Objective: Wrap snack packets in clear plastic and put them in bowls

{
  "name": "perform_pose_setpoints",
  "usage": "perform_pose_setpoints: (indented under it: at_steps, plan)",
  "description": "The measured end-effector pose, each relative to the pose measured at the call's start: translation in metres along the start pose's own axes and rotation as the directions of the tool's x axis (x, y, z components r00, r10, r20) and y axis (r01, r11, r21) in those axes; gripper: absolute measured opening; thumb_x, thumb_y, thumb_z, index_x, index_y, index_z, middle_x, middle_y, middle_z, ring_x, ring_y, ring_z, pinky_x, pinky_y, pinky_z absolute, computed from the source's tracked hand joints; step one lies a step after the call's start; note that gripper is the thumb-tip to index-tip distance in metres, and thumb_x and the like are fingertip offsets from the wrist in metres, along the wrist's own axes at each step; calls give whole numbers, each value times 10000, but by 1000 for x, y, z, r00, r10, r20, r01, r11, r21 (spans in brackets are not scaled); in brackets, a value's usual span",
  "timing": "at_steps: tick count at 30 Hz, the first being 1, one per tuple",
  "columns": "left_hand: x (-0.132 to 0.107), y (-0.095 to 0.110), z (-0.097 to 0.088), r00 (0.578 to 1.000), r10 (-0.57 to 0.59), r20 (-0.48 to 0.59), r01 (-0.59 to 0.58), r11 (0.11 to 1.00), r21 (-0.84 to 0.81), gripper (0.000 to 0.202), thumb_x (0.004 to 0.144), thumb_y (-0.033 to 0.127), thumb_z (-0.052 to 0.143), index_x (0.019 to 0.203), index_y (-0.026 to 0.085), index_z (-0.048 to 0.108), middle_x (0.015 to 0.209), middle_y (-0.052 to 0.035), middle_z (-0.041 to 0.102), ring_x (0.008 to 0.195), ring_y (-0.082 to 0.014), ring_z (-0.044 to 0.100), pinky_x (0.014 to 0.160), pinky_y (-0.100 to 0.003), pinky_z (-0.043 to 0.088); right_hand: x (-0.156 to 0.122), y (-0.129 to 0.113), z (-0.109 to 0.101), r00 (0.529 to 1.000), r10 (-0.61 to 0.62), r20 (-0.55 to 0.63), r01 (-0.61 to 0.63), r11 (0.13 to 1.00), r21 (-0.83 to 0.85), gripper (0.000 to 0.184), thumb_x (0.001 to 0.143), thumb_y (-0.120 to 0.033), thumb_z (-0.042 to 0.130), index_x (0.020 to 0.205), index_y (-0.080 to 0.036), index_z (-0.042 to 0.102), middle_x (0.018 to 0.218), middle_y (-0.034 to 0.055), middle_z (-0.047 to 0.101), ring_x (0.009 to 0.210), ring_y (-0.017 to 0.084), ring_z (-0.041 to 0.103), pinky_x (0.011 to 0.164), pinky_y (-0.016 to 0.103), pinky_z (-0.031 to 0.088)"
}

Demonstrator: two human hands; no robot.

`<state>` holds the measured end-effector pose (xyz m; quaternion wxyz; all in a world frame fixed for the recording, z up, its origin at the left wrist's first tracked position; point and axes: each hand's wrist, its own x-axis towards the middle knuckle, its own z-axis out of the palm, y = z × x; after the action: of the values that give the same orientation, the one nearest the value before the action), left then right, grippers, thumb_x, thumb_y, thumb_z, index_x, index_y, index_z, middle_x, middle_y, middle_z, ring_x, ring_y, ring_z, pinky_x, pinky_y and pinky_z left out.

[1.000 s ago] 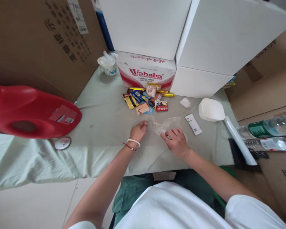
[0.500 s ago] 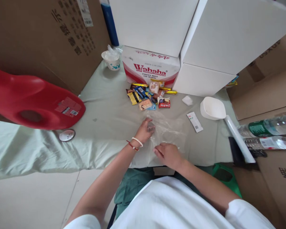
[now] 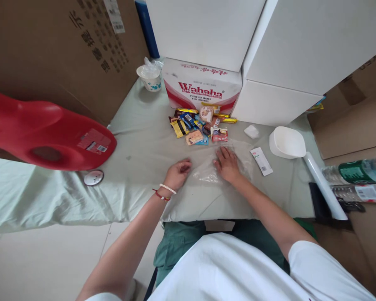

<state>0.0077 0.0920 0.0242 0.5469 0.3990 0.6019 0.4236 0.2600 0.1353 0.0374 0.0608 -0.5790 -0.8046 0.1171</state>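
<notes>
A clear plastic bag (image 3: 207, 173) lies on the cloth-covered table in front of me. My right hand (image 3: 228, 164) rests flat on it, with its fingers stretched out toward the snacks. Just left of the bag, my left hand (image 3: 178, 174) hovers over or touches the cloth, its fingers curled in and nothing visible between them. Beyond both hands sits a pile of wrapped snacks (image 3: 194, 137) in yellow, blue, red and brown packaging.
A Wahaha carton (image 3: 203, 85) stands behind the snacks. To the right are a white plastic bowl (image 3: 286, 142), a white packet (image 3: 261, 161), a white roll (image 3: 326, 186) and water bottles (image 3: 352, 172). A red jug (image 3: 65, 133) and a paper bowl (image 3: 149, 78) are left.
My left hand has let go of the bag and drawn left. My right hand has moved forward and opened flat on the bag, which now lies flatter and lower.
</notes>
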Motion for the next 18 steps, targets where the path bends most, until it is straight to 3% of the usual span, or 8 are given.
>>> perform_pose_setpoints:
  at_steps: [3, 5, 8, 10, 12, 13, 15, 18]
  plan:
    - [-15, 17, 2, 978, 117, -171, -65, 957, 283, 132, 696, 207, 653, 815, 207, 711, 1045, -108, 732, 1045, -291, 696, 1060, -492, 533, -9, -14, -1, 998, -66, -3, 66, 998, -12, 505, 1051, -319, 502, 1542, -207, 540, 1702, 150, 375, 1587, 375, 272, 1265, 638, 208]
    - [-36, 35, 14, 945, 286, -160, -203, 894, 400, 143, 755, 184, 607, 848, 216, 710, 1082, -116, 717, 1099, -300, 665, 1082, -495, 513, -16, -24, -4, 993, -122, 10, 122, 992, -20, 517, 1037, -238, 493, 1553, -255, 529, 1712, 120, 365, 1599, 376, 245, 1267, 680, 161]
    - [-73, 63, 47, 868, 497, 1, -452, 789, 417, 151, 823, 186, 599, 887, 242, 724, 1241, -121, 704, 1253, -323, 599, 1184, -546, 425, -21, -39, -5, 986, -161, 35, 162, 986, -29, 601, 1019, -176, 479, 1608, -292, 460, 1738, 102, 314, 1617, 393, 193, 1262, 719, 126]
    - [-89, 75, 76, 822, 542, 176, -569, 763, 308, 154, 874, 231, 594, 908, 265, 741, 1254, -113, 718, 1295, -326, 591, 1210, -556, 403, -22, -48, -3, 984, -173, 38, 174, 984, -32, 627, 1032, -218, 471, 1648, -301, 397, 1751, 100, 282, 1624, 415, 150, 1257, 747, 95]
    - [-89, 78, 101, 800, 546, 247, -597, 766, 239, 179, 916, 274, 582, 967, 271, 754, 1280, -118, 718, 1391, -340, 538, 1256, -595, 335, -20, -57, 1, 988, -151, 37, 152, 988, -27, 630, 1052, -263, 432, 1669, -354, 343, 1748, 67, 298, 1632, 408, 126, 1251, 770, 68]
    - [-81, 76, 110, 813, 533, 233, -580, 772, 259, 187, 930, 297, 587, 1007, 267, 754, 1324, -123, 704, 1455, -357, 480, 1280, -635, 264, -19, -61, 2, 990, -132, 41, 133, 991, -20, 631, 1059, -275, 410, 1675, -382, 319, 1742, 49, 314, 1635, 397, 122, 1249, 779, 60]
    - [-55, 68, 115, 878, 459, 132, -473, 793, 384, 224, 930, 361, 635, 1091, 251, 744, 1455, -140, 640, 1547, -418, 338, 1274, -738, 101, -20, -65, 4, 992, -108, 62, 109, 994, -8, 637, 1063, -285, 393, 1682, -392, 292, 1737, 42, 326, 1642, 376, 116, 1252, 784, 49]
    - [-9, 50, 95, 960, 280, 15, -239, 791, 562, 287, 956, 408, 615, 1159, 248, 738, 1494, -149, 622, 1564, -467, 274, 1204, -824, 86, -24, -62, 0, 982, -159, 101, 159, 987, -1, 636, 1052, -232, 399, 1678, -316, 331, 1733, 91, 327, 1648, 367, 106, 1250, 784, 13]
